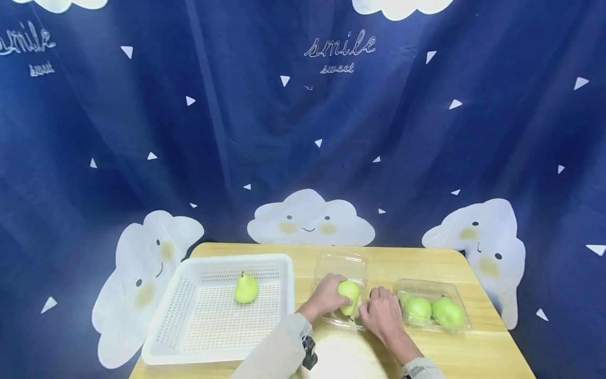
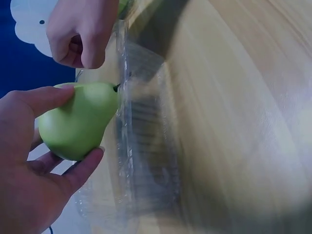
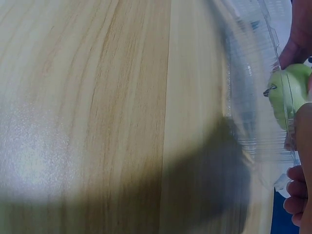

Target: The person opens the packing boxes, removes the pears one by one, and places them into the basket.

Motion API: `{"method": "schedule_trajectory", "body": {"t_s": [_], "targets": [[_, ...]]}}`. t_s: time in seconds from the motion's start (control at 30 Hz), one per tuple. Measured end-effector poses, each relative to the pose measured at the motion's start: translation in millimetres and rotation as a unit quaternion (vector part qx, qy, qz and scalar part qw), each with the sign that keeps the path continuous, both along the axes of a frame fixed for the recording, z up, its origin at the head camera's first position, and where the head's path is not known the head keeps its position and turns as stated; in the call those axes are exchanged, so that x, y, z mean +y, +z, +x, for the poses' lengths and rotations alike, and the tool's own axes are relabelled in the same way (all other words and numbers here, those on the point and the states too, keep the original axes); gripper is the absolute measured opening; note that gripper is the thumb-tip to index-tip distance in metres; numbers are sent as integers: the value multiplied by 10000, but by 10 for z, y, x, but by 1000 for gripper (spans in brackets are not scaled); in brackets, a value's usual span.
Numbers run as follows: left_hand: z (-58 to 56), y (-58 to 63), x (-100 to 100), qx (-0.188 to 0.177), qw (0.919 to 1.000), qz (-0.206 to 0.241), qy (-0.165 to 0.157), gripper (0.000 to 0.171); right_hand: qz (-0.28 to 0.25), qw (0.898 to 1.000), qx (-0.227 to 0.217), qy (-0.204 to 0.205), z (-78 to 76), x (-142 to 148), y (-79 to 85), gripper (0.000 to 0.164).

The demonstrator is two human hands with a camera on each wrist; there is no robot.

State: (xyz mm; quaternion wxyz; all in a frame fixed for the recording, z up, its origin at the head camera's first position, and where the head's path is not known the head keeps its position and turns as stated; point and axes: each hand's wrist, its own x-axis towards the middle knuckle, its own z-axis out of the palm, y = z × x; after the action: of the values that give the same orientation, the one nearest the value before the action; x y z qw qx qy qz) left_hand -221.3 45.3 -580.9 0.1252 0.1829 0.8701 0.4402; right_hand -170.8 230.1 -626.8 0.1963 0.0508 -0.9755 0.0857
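Observation:
A light green pear (image 1: 349, 296) is in my left hand (image 1: 328, 295), thumb on one side and fingers round the other. In the left wrist view the pear (image 2: 80, 121) lies sideways, its stem toward the clear plastic wall. Below it, the hinged clear plastic container (image 1: 342, 263) sits on the table with its lid folded back. My right hand (image 1: 382, 314) pinches this container's right side, thumb at the inner face and curled fingers outside. The right wrist view shows those fingers (image 3: 295, 195) beside the container's corner, partly hidden by the hand itself.
To the left stands a white perforated basket (image 1: 289, 300) with one green pear (image 1: 246, 289) inside. At right, another clear container (image 1: 428, 285) holds two green apples (image 1: 417, 309). A blue curtain (image 1: 255, 126) hangs behind the wooden table (image 1: 397, 258).

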Motion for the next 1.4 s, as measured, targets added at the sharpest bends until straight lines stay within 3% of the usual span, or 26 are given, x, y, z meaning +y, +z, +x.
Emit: {"method": "schedule_trajectory", "body": {"t_s": [0.2,0.47,0.7,0.93,1.17,1.4], "targets": [[-45,93,-48,169,9995,-209,-171,60,28,10000,-72,-35,-6,-1,-8,23],[-109,159,-125,47,9997,-176,-162,58,27,9999,-104,-29,-3,-9,-3,22],[-169,203,-227,334,9982,-449,-220,60,-15,9999,-107,-16,-3,-14,-17,23],[-198,323,-328,330,9986,-388,-164,63,-23,10000,-79,-19,-6,-15,-6,23],[-218,381,-411,368,9981,-349,-362,57,-30,9998,-170,-48,-7,-14,7,22],[-225,441,-504,306,9983,-371,-323,53,-60,9998,-205,-56,-8,-14,-2,22]]}}
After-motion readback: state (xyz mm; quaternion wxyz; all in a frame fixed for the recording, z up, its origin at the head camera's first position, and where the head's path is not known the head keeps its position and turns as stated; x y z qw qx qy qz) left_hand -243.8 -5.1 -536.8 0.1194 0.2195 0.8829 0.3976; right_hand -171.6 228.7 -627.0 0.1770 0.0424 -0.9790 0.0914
